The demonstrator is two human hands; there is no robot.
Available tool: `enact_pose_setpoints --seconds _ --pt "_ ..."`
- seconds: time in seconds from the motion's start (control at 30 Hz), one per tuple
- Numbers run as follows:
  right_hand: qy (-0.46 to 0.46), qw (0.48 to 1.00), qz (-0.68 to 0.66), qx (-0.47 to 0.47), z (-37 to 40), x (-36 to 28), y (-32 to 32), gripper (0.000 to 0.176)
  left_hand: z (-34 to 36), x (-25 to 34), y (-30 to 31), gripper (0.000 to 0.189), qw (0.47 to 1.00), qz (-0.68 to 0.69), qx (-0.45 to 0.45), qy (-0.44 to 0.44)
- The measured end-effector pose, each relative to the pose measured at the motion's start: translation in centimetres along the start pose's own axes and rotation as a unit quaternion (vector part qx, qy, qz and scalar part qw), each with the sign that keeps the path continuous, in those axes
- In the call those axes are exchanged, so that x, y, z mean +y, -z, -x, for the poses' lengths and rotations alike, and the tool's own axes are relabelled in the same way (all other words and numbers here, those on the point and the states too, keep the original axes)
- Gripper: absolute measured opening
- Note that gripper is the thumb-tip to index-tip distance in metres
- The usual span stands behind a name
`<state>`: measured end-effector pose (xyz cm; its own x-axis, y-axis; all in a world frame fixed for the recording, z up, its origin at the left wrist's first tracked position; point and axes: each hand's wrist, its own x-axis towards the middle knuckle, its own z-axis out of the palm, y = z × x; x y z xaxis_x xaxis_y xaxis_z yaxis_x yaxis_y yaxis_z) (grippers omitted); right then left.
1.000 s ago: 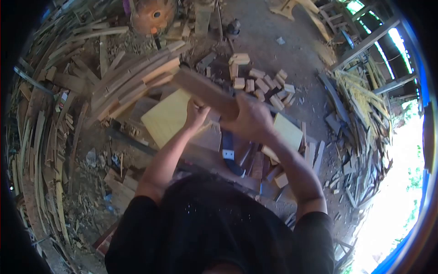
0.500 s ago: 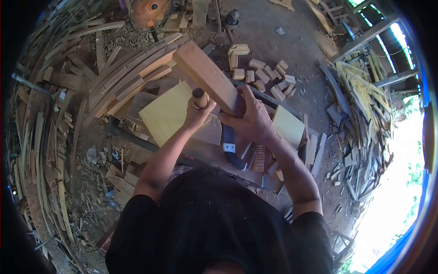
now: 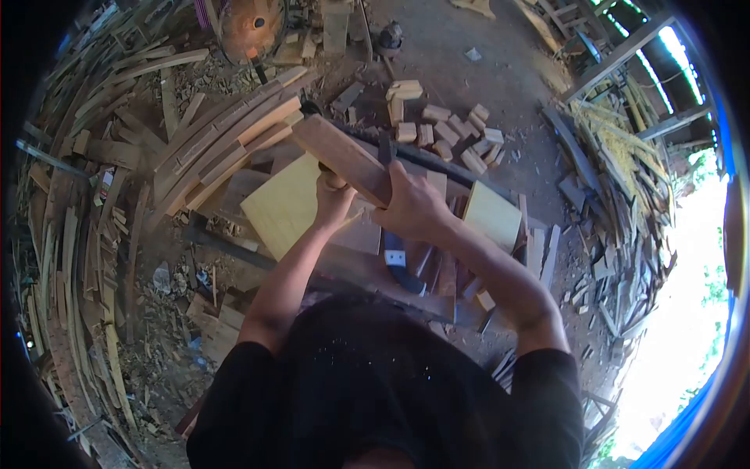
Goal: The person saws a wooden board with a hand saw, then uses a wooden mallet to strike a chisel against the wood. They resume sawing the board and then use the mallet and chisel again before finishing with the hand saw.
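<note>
My left hand [image 3: 334,205] is closed around a short round wooden tool handle [image 3: 331,179], which looks like a chisel's; its lower part is hidden. In my right hand [image 3: 419,206] is a thick wooden block [image 3: 344,159], gripped at its near end and slanting up to the left. The block overlaps the top of the handle in this view. Below my hands lies a brown wooden board [image 3: 353,236], with a pale yellow panel [image 3: 275,205] on its left and another pale panel [image 3: 494,215] on the right. A dark curved strap-like piece [image 3: 397,262] lies beneath my right wrist.
Long curved timber pieces [image 3: 234,129] are stacked at the upper left. Several small wood blocks [image 3: 445,131] lie on the floor ahead. A round fan-like object [image 3: 251,31] stands at the back. Scrap-wood heaps [image 3: 78,258] line the left side, more planks [image 3: 598,168] the right.
The wooden block has come down over the handle's top, its far end lower than before. My right hand has turned with it; my left hand still grips the handle, slightly lower.
</note>
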<state>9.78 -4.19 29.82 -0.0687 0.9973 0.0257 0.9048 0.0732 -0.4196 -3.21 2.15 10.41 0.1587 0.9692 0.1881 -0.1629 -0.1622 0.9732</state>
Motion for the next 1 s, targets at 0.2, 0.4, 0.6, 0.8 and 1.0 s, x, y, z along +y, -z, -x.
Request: enact_pose_setpoints --seconds 0.2,0.4,0.6,0.8,1.0 --pt "0.131 0.950 -0.207 0.195 -1.2 -5.0 7.8 0.046 -0.4 -0.7 -0.4 0.019 1.000 0.008 -0.005 0.013" --pt "0.083 0.995 0.044 -0.017 -0.1 0.4 -1.2 0.064 -1.7 -2.7 -0.4 0.007 0.982 -0.078 0.035 -0.167" --pt "0.104 0.937 -0.281 0.180 -0.7 -5.0 7.1 0.048 -0.4 0.6 -1.1 0.019 0.999 0.023 0.023 0.005" --pt "0.016 0.999 -0.014 -0.046 -0.9 0.0 1.9 0.044 -2.2 2.0 -0.9 0.018 0.999 0.041 0.019 0.016" --pt "0.134 0.952 -0.229 0.155 -0.2 -2.5 5.7 0.041 -0.9 -0.6 -1.1 0.019 0.998 0.068 0.000 0.018"
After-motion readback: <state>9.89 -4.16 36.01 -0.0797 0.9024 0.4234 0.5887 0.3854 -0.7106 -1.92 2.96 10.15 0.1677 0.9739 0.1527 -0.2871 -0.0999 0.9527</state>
